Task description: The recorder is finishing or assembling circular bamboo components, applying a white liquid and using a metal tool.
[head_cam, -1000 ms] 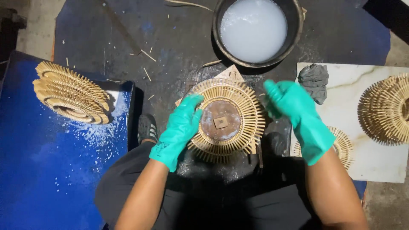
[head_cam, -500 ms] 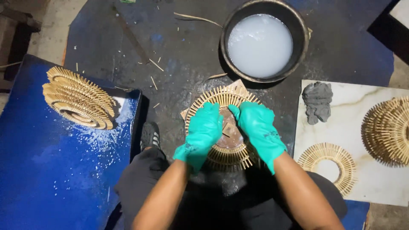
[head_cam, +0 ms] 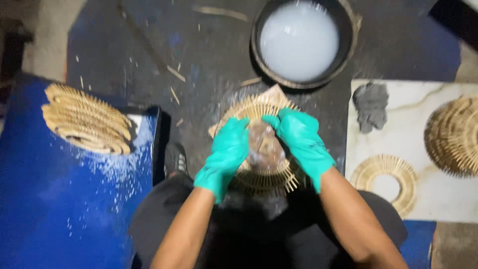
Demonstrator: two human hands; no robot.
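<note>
Bamboo ring: a round frame [head_cam: 264, 174] of short radiating sticks lies flat on the dark mat, straight in front of the person, just below the basin; flat so both palms can bear down on its middle.
Centre disc: brownish, wet-looking patch [head_cam: 264, 147] inside the ring, showing between the two gloves; blurred, so its make is unclear.
Left hand [head_cam: 226, 152]: teal glove, fingers together and curved, pressed on the left part of the disc and ring; it grips nothing that I can see.
Right hand [head_cam: 301, 142]: teal glove, fingers together, laid over the disc's right side, fingertips nearly meeting the left glove's; pressing rather than grasping, as far as the blur allows.
Mat [head_cam: 199, 50]: dark sheet under the work, littered with stick offcuts and pale splashes.
Basin [head_cam: 298, 42]: black, round, filled with milky liquid, just beyond the ring, within easy reach of both hands.
Grey lump [head_cam: 372, 104]: putty-like mass on the marble slab's near corner, right of the ring.
Slab [head_cam: 438, 199]: white marbled board on the right, bearing a flat open ring [head_cam: 383, 174] and a stack of rings [head_cam: 453, 134] at its far edge.
Blue sheet [head_cam: 64, 209]: on the left, speckled white, bearing another stack [head_cam: 87, 119] of rings, well apart from the work.
</note>
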